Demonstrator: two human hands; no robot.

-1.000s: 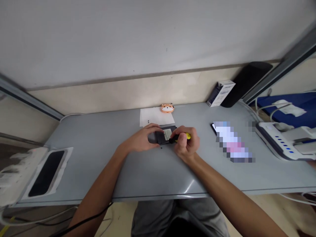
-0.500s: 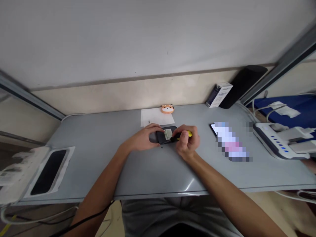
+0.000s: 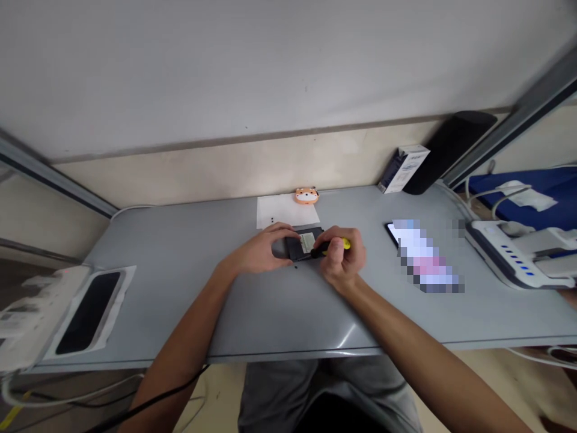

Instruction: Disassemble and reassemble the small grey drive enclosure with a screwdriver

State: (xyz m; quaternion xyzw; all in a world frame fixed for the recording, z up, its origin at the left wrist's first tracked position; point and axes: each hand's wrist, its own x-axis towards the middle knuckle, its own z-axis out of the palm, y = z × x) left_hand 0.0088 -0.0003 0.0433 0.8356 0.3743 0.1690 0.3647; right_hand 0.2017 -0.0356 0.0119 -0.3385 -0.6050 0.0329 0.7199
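Note:
A small flat black device (image 3: 296,248) with a pale label (image 3: 308,242) lies on the grey table. My left hand (image 3: 261,248) is closed around its left side, thumb at the near edge and fingers at the far edge. In my right hand (image 3: 345,255) is a black and yellow screwdriver (image 3: 321,248), its handle wrapped by the fingers. The screwdriver's dark end points at the device's right part, beside the label; whether the tip touches cannot be made out. A tiny dark piece (image 3: 296,267) rests on the table just in front of the device.
Behind the device lies white paper (image 3: 283,207) with several tiny dark pieces and an orange animal-faced case (image 3: 306,195). Rightward are a lit phone (image 3: 393,231), a carton (image 3: 404,168), a black cylinder (image 3: 451,153) and a power strip (image 3: 500,255). A dark phone (image 3: 90,313) lies left.
The view has shifted slightly. Both hands keep nearly the same place on the device and the screwdriver.

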